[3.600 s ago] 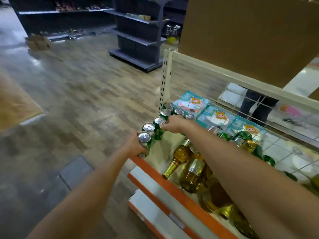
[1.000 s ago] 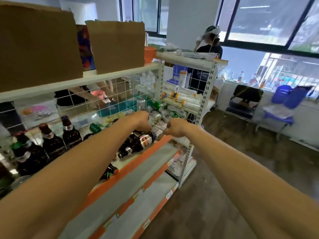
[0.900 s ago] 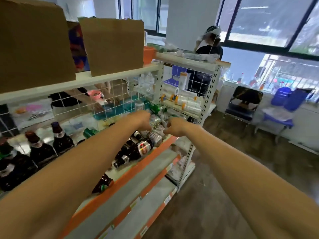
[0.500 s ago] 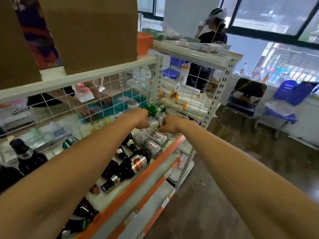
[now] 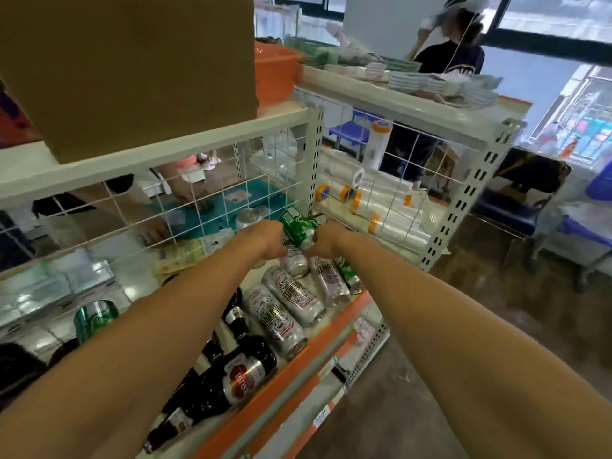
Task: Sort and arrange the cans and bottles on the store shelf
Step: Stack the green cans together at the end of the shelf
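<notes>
Our left hand point(image 5: 269, 240) and right hand point(image 5: 327, 242) clasp a tilted green can point(image 5: 297, 226) between them — fingers curled round it; silver cans point(image 5: 287, 303) lie just below the grip, on the shelf point(image 5: 294, 364).

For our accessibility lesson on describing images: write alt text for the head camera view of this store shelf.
A person's left hand and right hand grip green cans at the far end of an orange-edged shelf. Nearer, silver cans and dark bottles lie on their sides.

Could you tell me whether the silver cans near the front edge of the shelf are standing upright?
No, the silver cans lie on their sides along the orange front edge of the shelf.
</notes>
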The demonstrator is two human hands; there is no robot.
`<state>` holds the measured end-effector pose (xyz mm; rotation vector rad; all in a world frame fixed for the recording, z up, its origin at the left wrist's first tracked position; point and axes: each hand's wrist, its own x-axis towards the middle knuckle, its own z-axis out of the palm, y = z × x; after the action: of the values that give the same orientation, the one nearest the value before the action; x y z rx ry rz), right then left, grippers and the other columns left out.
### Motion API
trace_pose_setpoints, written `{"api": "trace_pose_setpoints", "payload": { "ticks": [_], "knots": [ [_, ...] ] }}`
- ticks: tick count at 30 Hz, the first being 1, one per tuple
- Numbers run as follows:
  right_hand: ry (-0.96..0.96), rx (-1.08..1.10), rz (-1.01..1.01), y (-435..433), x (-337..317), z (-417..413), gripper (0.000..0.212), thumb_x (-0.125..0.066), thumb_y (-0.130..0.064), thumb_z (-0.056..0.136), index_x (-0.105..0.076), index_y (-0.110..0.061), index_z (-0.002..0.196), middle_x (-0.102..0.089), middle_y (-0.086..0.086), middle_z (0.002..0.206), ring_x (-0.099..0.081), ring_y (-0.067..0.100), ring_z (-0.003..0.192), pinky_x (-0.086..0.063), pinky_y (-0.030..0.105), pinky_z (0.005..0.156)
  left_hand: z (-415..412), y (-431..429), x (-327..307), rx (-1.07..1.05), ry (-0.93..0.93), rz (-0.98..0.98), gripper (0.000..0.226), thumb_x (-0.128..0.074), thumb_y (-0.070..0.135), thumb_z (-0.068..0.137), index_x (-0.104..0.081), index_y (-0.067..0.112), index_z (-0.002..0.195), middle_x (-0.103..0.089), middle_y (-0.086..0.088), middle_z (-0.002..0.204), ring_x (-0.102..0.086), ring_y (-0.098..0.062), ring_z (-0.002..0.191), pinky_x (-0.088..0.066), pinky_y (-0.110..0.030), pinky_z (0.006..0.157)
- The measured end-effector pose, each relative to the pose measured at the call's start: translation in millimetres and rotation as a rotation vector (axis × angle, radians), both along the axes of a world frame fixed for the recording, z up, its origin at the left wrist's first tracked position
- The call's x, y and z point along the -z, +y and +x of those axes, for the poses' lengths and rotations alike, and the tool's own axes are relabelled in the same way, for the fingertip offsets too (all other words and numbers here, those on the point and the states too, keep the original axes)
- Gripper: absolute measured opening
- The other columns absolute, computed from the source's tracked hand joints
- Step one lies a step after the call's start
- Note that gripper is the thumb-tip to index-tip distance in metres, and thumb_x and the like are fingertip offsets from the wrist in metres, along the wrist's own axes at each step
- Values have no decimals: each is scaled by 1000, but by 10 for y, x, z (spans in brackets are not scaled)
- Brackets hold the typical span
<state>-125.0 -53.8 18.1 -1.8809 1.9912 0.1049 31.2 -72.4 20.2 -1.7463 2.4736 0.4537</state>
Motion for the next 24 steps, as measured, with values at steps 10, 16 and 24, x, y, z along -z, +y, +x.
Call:
{"api": "trace_pose_setpoints", "payload": {
  "ticks": [10, 16, 24],
  "knots": [
    [-168, 68, 36, -1061, 688, -199, 39, -65, -43, 85, -59, -9, 103, -64, 8, 98, -61, 26, 87, -52, 36, 83, -355, -753, 304, -149, 45, 102, 39, -67, 22, 89, -61, 7, 124, -63, -15, 123, -61, -31, 109, -50, -40, 92],
    [-291, 117, 15, -1263, 882, -198, 40, -72, -40, 83, -61, -7, 103, -67, 11, 100, -65, 26, 89, -55, 36, 80, -375, -869, 343, -152, 112, 136, 38, -66, 28, 91, -63, 9, 123, -66, -12, 116, -62, -28, 103, -52, -41, 92],
    [-286, 183, -167, -1176, 479, -244, 58, -77, -41, 77, -51, -6, 115, -64, 8, 100, -64, 27, 90, -57, 39, 78, -153, -600, 60, -145, 133, 44, 43, -61, 35, 95, -57, 14, 133, -60, -8, 132, -58, -26, 116, -48, -38, 97]
  ]
}}
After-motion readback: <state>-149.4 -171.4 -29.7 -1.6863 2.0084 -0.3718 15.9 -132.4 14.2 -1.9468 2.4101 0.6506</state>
